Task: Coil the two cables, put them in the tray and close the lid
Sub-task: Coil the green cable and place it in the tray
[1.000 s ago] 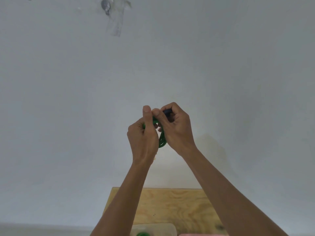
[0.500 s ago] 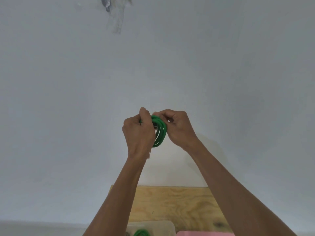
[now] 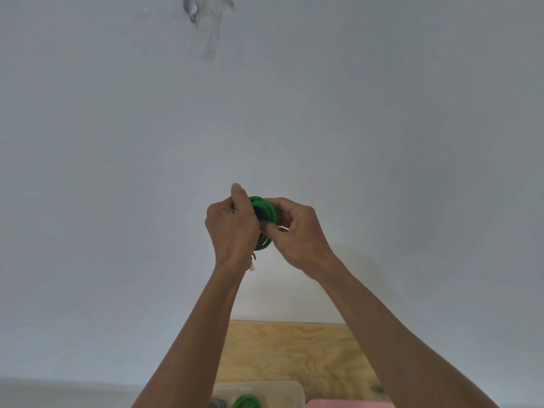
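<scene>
Bright green cable (image 3: 266, 212), round and smooth, wound into a small bundle of several loops stacked close together. Raised in front of a plain pale wall (image 3: 382, 128), well above the wooden board (image 3: 294, 348) at the bottom of the view. Top arc of the loops showing between the two hands, lower arc peeking out beneath them. A small pale plug end (image 3: 252, 267) dangling under the left wrist, with a bit of dark wire just above it.

Left hand (image 3: 232, 228) curled round the left side of the bundle, thumb sticking up over the top, fingers hidden behind the loops. Right hand (image 3: 300, 237) curled against the right side, thumb pressed across the lower part of the coil, fingertips bent in at the top. Both hands gripping the same bundle, nearly touching each other.

Down at the bottom edge, a clear plastic tray (image 3: 290, 388) resting on the board, with a second green cable (image 3: 247, 402) lying inside and a greyish object beside it, too cut off to identify. Just right of the tray, a pink object (image 3: 350, 404), only its top edge visible.

High on the wall, a strip of clear tape (image 3: 210, 39) and a small grey blob (image 3: 191, 8).
</scene>
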A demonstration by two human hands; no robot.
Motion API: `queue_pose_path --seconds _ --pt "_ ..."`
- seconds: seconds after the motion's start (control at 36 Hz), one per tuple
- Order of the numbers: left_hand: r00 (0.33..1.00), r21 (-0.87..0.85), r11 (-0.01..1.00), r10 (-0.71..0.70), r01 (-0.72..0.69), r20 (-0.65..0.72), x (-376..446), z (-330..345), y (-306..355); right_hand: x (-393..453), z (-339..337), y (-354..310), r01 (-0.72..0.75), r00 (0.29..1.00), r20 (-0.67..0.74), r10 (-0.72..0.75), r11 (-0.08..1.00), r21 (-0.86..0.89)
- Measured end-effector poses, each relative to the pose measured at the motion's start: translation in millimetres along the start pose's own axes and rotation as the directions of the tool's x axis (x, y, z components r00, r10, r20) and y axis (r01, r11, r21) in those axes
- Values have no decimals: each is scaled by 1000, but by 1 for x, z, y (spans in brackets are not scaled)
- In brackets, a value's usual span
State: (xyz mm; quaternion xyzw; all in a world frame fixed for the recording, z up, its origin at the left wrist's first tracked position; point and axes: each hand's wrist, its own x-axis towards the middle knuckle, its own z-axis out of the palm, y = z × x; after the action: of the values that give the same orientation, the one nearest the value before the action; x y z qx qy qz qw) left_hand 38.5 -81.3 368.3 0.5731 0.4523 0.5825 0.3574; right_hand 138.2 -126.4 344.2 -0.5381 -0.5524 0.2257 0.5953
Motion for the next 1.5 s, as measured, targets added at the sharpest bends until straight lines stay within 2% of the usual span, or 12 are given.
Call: queue_pose_path --seconds 0.25,0.39,0.61,0.69,0.81,0.94,1.0,1.06,1.17,1.31,1.39,1.5 --pt "999 10 1000 8 -7 -49 0 -5 -8 -3 11 1 3 1000 24 -3 1000 -7" --pt "998 28 1000 4 -2 -69 10 -9 -13 -4 4 -1 -53 992 116 40 993 109" --pt "996 -120 993 23 -12 91 7 -13 -19 -9 -3 4 -247 931 356 78 852 461" --pt "994 -149 986 -56 71 98 7 -11 -16 -12 -3 8 -120 950 312 8 933 341" --pt "985 -98 985 -130 141 112 9 -8 -16 -13 6 10 140 988 61 -139 990 -8" --pt "971 -35 979 -195 202 138 11 -8 -25 -7 7 28 466 857 2 -515 773 -431" --pt "963 -24 973 -224 230 152 11 -8 -29 -6 6 32 516 819 3 -574 734 -442" --pt "965 -8 978 -206 210 159 12 -9 -29 -7 5 30 502 836 -43 -548 793 -347" --pt "979 142 989 -58 31 195 11 -9 -25 -10 4 19 190 965 -175 -196 980 -49" --pt "976 204 979 -58 15 208 9 -6 -32 -12 12 24 69 979 -201 -43 990 122" --pt "979 214 976 -90 49 185 5 -6 -39 -19 13 29 117 982 -153 -108 992 55" --pt "982 197 978 -104 72 159 2 -6 -46 -21 13 38 387 907 -89 -412 899 -206"
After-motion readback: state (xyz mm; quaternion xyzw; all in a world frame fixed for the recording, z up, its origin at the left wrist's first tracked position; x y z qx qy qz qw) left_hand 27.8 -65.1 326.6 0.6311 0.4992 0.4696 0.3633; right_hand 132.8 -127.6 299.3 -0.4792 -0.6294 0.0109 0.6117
